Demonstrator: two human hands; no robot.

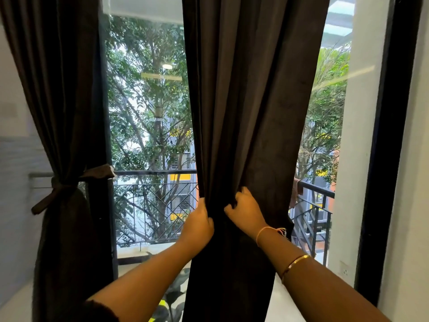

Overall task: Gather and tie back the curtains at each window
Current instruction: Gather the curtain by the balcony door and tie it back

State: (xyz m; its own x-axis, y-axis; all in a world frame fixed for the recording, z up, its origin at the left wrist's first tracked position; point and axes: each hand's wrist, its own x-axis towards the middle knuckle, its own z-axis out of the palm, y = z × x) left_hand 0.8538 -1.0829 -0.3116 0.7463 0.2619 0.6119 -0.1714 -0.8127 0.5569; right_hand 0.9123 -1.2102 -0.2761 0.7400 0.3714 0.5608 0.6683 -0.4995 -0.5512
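A dark grey curtain (250, 108) hangs down the middle of the window, bunched in at waist height. My left hand (198, 223) grips its left edge, fingers closed around the folds. My right hand (246, 210) clutches the gathered cloth just to the right, almost touching the left hand. A second dark curtain (62, 89) hangs at the left, gathered and bound by a brown tie-back (58, 189) knotted around it.
Glass window panes (148, 112) show trees and a black balcony railing (153, 198) outside. A black window frame (392, 135) stands at the right beside a white wall (411, 205). A leafy plant (171, 300) sits low by the curtain's foot.
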